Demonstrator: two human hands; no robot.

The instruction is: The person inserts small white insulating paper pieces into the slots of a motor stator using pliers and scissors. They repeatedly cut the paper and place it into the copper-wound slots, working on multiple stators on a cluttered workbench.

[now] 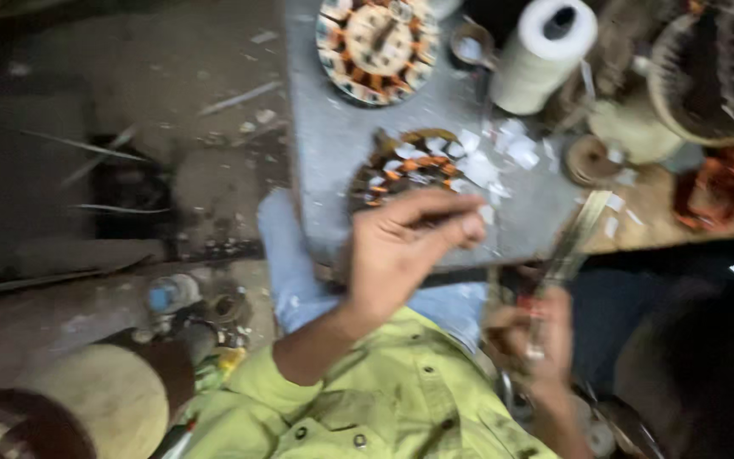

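My left hand (405, 246) reaches out from a lime-green sleeve, fingers pinched on a small white paper piece (479, 219). It hovers over the near edge of a round motor stator (409, 166) with copper windings, which lies on the grey table (333, 144). My right hand (537, 340) is lower, below the table edge. It grips what looks like red-handled scissors together with a long pale strip (578, 234) that slants up to the table. The picture is blurred by motion.
A second stator (375, 38) lies at the table's far edge, beside a spool of white thread (545, 51). White paper scraps (511, 149) are scattered around. A larger wound stator (707, 68) and loose copper wire (724, 178) sit at right. Dirty floor with debris lies left.
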